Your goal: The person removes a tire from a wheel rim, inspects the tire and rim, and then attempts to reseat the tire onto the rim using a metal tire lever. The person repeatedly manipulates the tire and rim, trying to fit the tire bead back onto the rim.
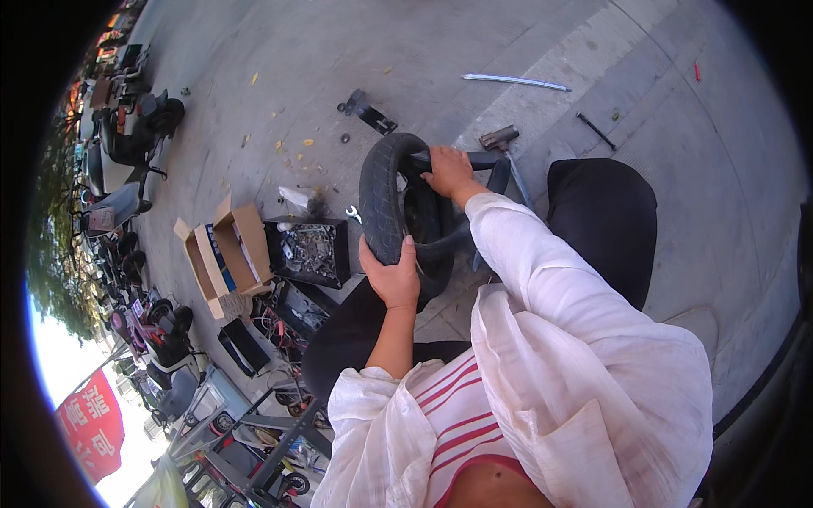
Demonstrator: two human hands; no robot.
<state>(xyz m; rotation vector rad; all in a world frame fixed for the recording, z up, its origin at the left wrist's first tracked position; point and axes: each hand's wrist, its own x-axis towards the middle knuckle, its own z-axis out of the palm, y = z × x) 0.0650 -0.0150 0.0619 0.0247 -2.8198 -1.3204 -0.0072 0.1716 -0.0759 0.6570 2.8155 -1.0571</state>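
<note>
A black tyre [379,190] stands upright between my legs around a dark wheel. My left hand [389,273] grips its lower left side, thumb on top. My right hand [450,176] is closed on the upper right edge of the tyre, near a dark frame or bar whose exact shape is partly hidden. Just right of the tyre, a hammer [500,135] with a heavy head lies beside a long metal bar [519,184]. A small silver spanner [352,212] is on the ground to the left.
Open cardboard boxes [242,235], a black parts bin [306,250] and tangled parts lie left. A bracket [368,110], a silver lever [515,82] and a black rod [597,131] lie ahead on the concrete [279,59]. Parked scooters [127,152] line the far left, near a red flag [91,423].
</note>
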